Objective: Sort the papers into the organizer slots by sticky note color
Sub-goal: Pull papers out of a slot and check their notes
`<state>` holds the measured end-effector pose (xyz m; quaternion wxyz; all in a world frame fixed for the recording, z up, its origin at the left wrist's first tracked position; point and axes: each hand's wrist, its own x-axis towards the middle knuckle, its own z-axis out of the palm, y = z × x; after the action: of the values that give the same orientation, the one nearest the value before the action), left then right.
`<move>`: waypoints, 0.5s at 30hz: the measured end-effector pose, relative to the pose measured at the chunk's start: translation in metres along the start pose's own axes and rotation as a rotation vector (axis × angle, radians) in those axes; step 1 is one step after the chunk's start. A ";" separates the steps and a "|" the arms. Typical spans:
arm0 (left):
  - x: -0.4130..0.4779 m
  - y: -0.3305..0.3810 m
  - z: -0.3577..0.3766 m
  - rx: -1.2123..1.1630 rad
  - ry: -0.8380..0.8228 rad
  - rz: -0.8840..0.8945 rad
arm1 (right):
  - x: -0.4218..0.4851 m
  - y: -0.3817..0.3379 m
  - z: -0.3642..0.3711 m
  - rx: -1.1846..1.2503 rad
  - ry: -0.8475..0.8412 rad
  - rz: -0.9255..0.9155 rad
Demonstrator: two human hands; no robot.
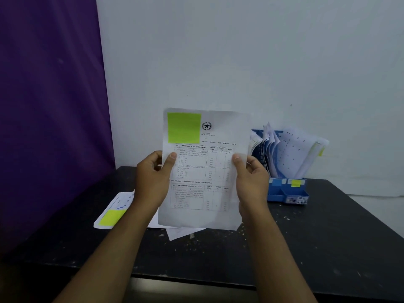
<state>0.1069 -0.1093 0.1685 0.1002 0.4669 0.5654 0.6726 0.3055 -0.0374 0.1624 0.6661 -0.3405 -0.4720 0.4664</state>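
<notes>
Here, the paper (203,171) is held upright above the table (306,237) – left hand (153,178) and right hand (251,180) pinch its side edges, thumbs in front; the organizer (288,191) stands right, apart.

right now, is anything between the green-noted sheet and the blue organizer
Nothing visible. The left hand and right hand hold the sheet above the table, with open space across to the organizer at back right. Papers fan out of its slots.

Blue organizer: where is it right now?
Head view, right side: the blue organizer stands on the black table by the white wall, beyond the right hand.
</notes>
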 end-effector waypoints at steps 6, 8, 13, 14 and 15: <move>0.005 0.003 -0.003 -0.017 -0.131 -0.022 | -0.003 0.002 -0.013 0.013 -0.027 0.023; 0.007 0.009 -0.004 -0.002 -0.192 -0.032 | -0.004 0.009 -0.024 -0.019 -0.049 0.024; 0.022 0.023 0.006 0.092 -0.302 -0.121 | -0.008 0.026 -0.051 -0.090 -0.014 0.053; 0.023 0.027 0.012 0.119 -0.330 -0.134 | -0.007 0.030 -0.055 -0.136 0.018 0.051; 0.025 0.031 0.021 0.139 -0.356 -0.141 | -0.005 0.033 -0.060 -0.210 0.064 0.034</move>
<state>0.1212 -0.0891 0.2059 0.2130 0.5435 0.6151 0.5300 0.3523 -0.0322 0.1122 0.6336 -0.4310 -0.4909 0.4145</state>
